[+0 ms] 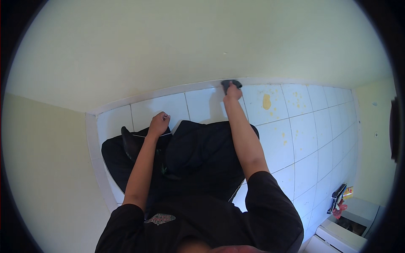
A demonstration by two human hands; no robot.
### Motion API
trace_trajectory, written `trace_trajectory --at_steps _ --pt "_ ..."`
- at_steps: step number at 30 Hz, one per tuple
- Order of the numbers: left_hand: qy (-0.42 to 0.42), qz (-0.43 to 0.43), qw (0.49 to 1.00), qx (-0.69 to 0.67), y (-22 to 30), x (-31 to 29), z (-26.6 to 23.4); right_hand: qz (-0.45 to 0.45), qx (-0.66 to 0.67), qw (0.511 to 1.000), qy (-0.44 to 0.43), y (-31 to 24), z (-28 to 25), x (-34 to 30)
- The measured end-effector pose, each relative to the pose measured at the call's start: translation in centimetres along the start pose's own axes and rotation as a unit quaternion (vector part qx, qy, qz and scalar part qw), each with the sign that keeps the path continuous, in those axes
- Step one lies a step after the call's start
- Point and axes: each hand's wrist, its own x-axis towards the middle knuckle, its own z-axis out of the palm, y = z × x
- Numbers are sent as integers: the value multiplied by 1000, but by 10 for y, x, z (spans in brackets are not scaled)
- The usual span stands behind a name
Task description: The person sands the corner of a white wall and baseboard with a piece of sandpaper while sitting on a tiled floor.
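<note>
Stretched out ahead, my right hand (233, 92) presses a dark grey cloth (225, 85) against the foot of the wall, where the white skirting (198, 85) meets the tiles. Its fingers are closed on the cloth. My left hand (159, 124) is curled closed above the dark trousers (198, 147), close to my knee. Whether anything is inside its fingers is hidden. To the right of the cloth, a large yellow stain (266, 102) and several smaller yellow spots mark the white tiled floor (270, 147).
A pale wall (202, 38) runs along the front, and another wall (42, 160) closes the left side. Far right, a red plastic bag (339, 209), a black object (336, 198) and a yellow packet (348, 192) lie near white furniture (358, 215).
</note>
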Motion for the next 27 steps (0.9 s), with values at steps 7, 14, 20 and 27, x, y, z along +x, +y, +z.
trace_trajectory --at_steps 7,14,20,27 --pt "5 4 1000 1 -11 -7 -6 135 68 987 -45 -4 12 -20" --pt "-1 5 1000 -7 2 -6 -4 -33 -39 991 122 -20 -4 37" --pt "-4 21 1000 -4 8 -7 -6 -39 -140 983 -109 49 12 -36" --pt "19 26 999 19 2 -13 -8 202 -58 915 -345 54 18 -90"
